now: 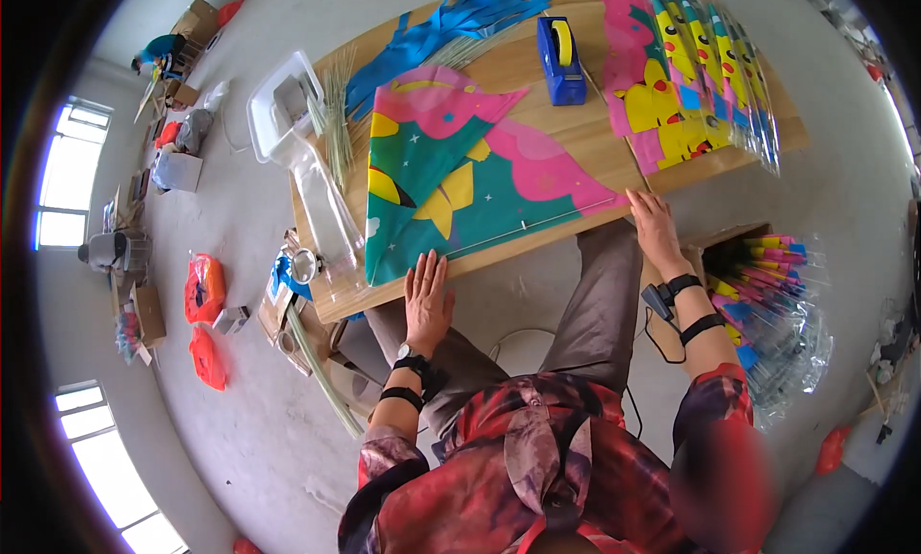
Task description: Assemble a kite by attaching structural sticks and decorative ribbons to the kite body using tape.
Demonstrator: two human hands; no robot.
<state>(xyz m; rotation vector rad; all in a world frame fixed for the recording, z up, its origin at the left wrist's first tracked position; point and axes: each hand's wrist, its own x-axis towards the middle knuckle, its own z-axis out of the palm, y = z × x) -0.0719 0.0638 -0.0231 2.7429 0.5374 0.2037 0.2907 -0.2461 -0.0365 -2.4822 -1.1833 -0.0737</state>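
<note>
Kite (451,185), teal with pink and yellow shapes, lies spread flat on the wooden table (576,137), both hands at its near edge.

The left hand (427,300) rests flat with fingers spread on the kite's lower corner, gripping nothing; the right hand (655,226) lies open, fingertips on the kite's right tip by a thin rod. Beyond the kite stands a blue tape dispenser (561,63); left of the kite lie thin green sticks (336,122) and a white tray (278,108). Right of the kite, a stack of yellow-and-pink kites (686,84) fans out, its far end cut off by the rim. Packed kites (767,295) right of the kite's tip blur under glossy wrap.
</note>
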